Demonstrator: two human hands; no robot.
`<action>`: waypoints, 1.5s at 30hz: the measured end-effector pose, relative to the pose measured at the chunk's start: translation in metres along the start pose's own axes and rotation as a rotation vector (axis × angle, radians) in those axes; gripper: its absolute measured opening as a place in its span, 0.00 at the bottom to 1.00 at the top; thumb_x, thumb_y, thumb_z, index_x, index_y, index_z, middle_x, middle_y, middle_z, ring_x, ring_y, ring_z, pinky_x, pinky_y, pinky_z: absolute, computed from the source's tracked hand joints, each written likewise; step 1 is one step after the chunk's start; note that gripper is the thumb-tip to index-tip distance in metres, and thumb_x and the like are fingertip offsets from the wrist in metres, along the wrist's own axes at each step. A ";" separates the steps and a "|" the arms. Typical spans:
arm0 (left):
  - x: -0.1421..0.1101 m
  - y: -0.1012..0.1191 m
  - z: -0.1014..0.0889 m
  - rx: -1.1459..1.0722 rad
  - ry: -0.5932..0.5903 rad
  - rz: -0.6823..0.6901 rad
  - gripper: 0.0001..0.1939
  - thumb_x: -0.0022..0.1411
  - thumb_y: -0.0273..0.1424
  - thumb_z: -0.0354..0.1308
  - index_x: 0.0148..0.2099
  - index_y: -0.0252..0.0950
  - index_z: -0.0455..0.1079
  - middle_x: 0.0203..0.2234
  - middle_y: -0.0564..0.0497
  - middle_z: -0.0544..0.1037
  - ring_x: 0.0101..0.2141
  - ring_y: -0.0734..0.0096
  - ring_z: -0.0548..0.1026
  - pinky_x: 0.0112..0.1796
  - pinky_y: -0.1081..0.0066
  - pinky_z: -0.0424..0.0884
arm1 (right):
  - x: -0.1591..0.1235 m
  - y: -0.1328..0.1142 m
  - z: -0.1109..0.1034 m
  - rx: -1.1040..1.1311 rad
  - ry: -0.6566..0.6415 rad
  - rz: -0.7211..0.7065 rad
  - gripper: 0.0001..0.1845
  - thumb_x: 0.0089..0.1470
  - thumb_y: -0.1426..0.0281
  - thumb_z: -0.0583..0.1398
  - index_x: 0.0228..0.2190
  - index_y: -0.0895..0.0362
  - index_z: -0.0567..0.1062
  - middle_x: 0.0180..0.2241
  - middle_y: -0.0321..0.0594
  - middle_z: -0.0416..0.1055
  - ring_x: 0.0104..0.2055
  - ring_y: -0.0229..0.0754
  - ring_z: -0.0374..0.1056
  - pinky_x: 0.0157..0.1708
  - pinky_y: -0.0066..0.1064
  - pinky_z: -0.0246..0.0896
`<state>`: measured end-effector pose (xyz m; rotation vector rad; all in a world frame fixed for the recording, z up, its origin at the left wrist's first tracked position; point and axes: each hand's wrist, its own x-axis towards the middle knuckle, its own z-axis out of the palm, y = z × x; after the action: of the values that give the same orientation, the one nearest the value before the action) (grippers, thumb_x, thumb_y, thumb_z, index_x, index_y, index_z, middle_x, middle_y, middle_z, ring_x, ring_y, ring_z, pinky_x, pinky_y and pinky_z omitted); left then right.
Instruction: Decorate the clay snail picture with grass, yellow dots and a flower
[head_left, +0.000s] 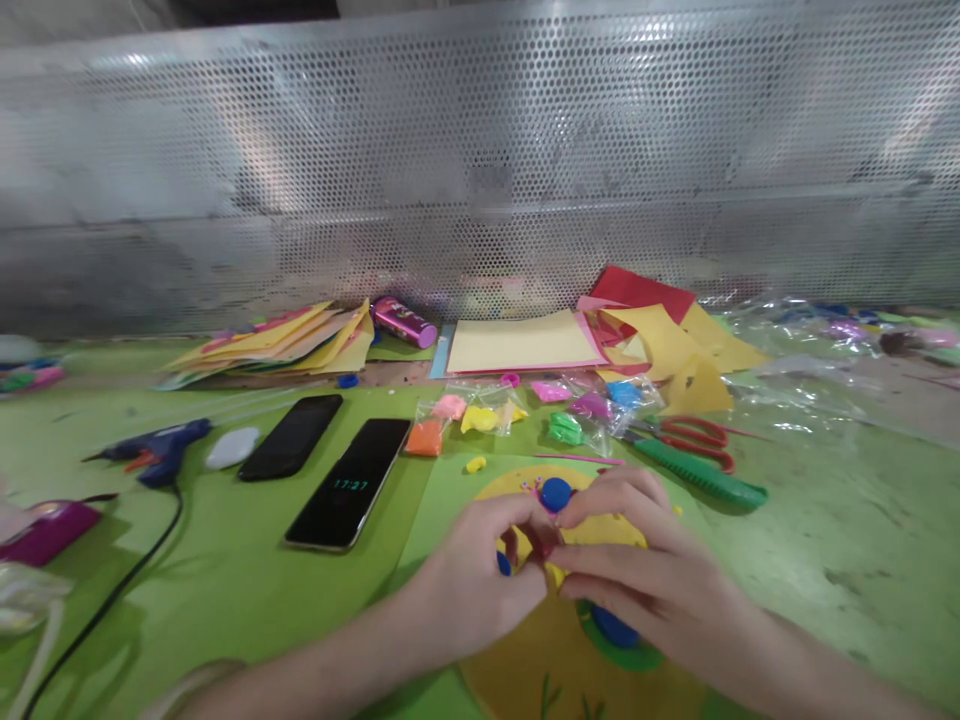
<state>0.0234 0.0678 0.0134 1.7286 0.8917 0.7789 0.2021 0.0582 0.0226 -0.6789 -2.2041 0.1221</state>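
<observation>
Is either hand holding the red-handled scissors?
No, the scissors lie on the green table beyond the right hand.

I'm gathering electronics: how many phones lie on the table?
2: a dark phone right of the glue gun, and a lit phone, showing 17:27, nearer the left hand.

The nearer black phone shows 17:27 in green on its screen.

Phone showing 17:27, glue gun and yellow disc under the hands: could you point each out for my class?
Phone showing 17:27 (349, 486): head view, on its dark screen.
Glue gun (160, 448): head view, on its blue body.
Yellow disc (517, 660): head view, on a bare patch of its surface.
</observation>
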 end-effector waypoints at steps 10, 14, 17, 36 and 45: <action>0.000 0.002 0.003 0.076 0.035 -0.037 0.08 0.46 0.19 0.50 0.28 0.36 0.64 0.23 0.56 0.70 0.25 0.75 0.66 0.25 0.74 0.58 | 0.002 -0.001 0.002 -0.009 -0.013 -0.030 0.10 0.59 0.70 0.54 0.34 0.52 0.76 0.36 0.40 0.67 0.40 0.43 0.59 0.45 0.44 0.55; 0.000 -0.001 0.001 0.129 0.031 0.013 0.10 0.47 0.17 0.48 0.29 0.36 0.63 0.24 0.56 0.70 0.26 0.75 0.67 0.26 0.75 0.59 | 0.001 -0.001 0.002 -0.003 -0.017 -0.009 0.09 0.58 0.70 0.55 0.33 0.53 0.76 0.36 0.40 0.66 0.41 0.43 0.59 0.47 0.45 0.53; -0.002 -0.004 0.000 0.189 0.049 0.091 0.11 0.46 0.16 0.47 0.30 0.37 0.60 0.26 0.56 0.69 0.29 0.74 0.67 0.30 0.74 0.62 | 0.000 0.000 0.003 0.011 -0.035 0.009 0.09 0.58 0.69 0.55 0.33 0.53 0.76 0.36 0.40 0.66 0.41 0.44 0.58 0.47 0.44 0.54; -0.010 -0.006 0.000 0.540 0.214 0.336 0.16 0.45 0.15 0.47 0.31 0.40 0.49 0.31 0.52 0.65 0.33 0.69 0.65 0.34 0.69 0.62 | -0.001 -0.003 0.005 0.032 -0.082 0.039 0.10 0.59 0.68 0.54 0.35 0.49 0.76 0.37 0.41 0.65 0.41 0.44 0.58 0.39 0.39 0.56; -0.010 -0.004 0.000 0.591 0.222 0.366 0.16 0.45 0.15 0.47 0.32 0.40 0.49 0.31 0.51 0.66 0.33 0.67 0.66 0.34 0.67 0.62 | -0.004 -0.004 0.006 0.038 -0.067 0.073 0.09 0.58 0.69 0.55 0.32 0.51 0.76 0.37 0.41 0.65 0.42 0.45 0.57 0.38 0.38 0.56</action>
<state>0.0174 0.0600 0.0082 2.4055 1.0381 1.0306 0.1979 0.0535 0.0175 -0.7443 -2.2358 0.2269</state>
